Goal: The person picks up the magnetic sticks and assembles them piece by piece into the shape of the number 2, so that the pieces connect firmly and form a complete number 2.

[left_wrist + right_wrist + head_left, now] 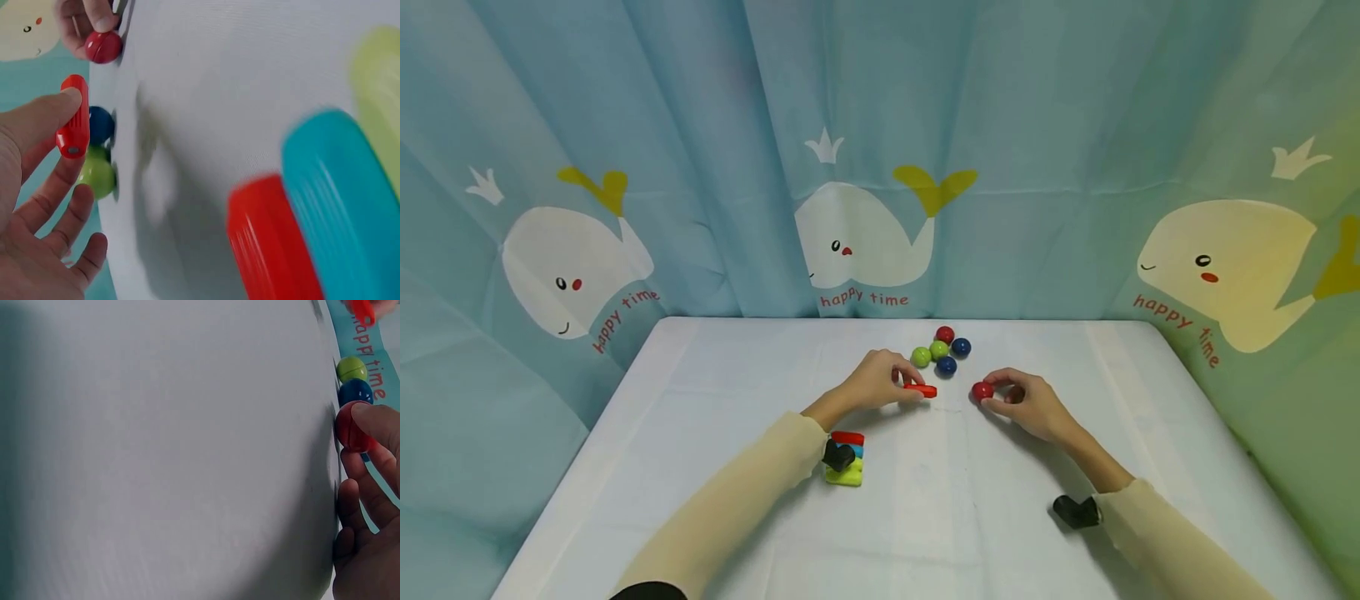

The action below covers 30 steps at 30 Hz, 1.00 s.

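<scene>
My left hand holds a short red plastic bar between thumb and fingers, above the white table. Ridges run along the bar, and a small dark spot marks its near end in the left wrist view. To the right, my right hand pinches a shiny red ball with a seam line, thumb on one side. Just behind both hands sits a cluster of balls: two green, two dark blue and a red one.
Several coloured bars lie side by side beneath my left wrist: a red bar, a blue bar and yellow-green ones. Black wrist gear sits at each cuff. A whale-print curtain hangs behind the table.
</scene>
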Each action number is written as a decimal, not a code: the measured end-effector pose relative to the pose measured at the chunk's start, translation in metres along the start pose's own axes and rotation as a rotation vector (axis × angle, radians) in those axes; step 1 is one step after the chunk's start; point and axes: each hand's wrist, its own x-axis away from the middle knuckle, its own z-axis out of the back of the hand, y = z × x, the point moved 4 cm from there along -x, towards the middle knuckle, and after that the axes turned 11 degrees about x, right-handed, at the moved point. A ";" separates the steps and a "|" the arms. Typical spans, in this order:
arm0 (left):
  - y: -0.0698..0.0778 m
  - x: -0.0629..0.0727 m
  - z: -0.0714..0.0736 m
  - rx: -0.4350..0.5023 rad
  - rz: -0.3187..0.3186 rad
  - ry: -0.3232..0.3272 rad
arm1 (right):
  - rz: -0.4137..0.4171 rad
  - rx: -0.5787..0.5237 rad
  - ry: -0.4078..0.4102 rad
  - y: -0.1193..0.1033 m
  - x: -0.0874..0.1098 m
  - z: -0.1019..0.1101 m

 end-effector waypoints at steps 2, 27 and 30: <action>0.001 -0.007 -0.005 -0.007 0.011 0.000 | 0.003 -0.005 0.008 -0.002 0.001 -0.001; -0.009 -0.025 -0.021 0.017 0.037 0.015 | 0.020 -0.007 0.051 -0.021 -0.007 -0.018; -0.009 -0.025 -0.021 0.011 0.028 0.013 | 0.019 -0.007 0.052 -0.022 -0.007 -0.019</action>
